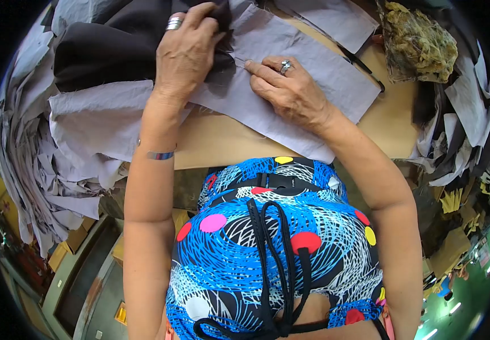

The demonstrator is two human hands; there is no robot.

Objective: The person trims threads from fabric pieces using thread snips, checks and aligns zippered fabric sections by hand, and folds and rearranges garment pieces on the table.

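My left hand (185, 56), with rings on a finger, has its fingers curled into a bunched dark cloth (106, 54) at the upper left. To its right, my right hand (290, 90), also ringed, rests over a pale grey-lavender cloth (290, 42). Its index finger and thumb are pinched together beside the dark cloth's edge. A thin pale sliver shows at those fingertips; whether it is thread, a cloth edge or a small tool I cannot make out. The pale cloth lies flat and slanting, partly under the dark one.
A tan tabletop (216, 139) lies beneath. Layered pale cloth pieces (41, 164) hang over the left side, with more cloth pieces (471, 113) at the right. A slim black object (364, 67) lies along the pale cloth's right edge, near a yellowish-brown rough lump (420, 42).
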